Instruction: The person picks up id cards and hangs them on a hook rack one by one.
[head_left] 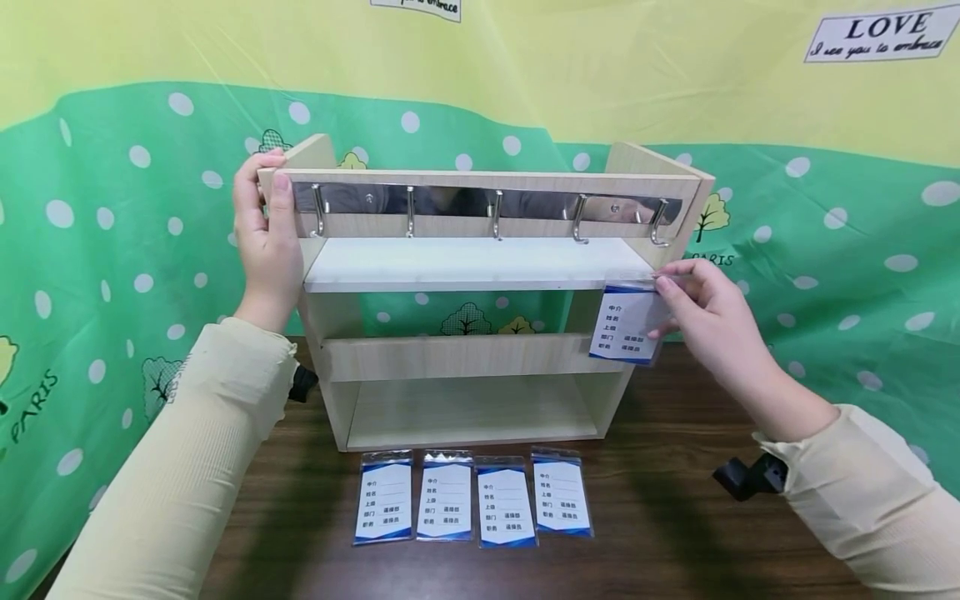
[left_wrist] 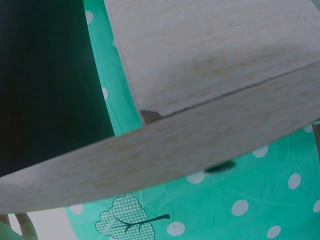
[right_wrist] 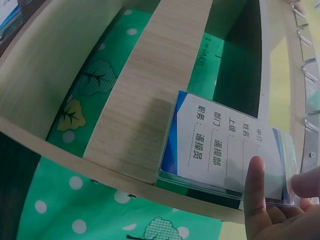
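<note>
My left hand grips the upper left corner of a light wooden shelf rack, thumb on the front face and fingers behind. Between thumb and fingers, my right hand pinches a badge holder with a blue and white printed card near its top edge. The badge hangs before the rack's right side, below the rightmost hook. In the right wrist view the same badge shows large, with one finger lying across its face. The left wrist view shows the rack's wooden panel up close.
A shiny metal strip with several hooks runs along the rack's top board. On the dark wooden table, several similar badges lie in a row before the rack. Green and yellow dotted cloth hangs behind.
</note>
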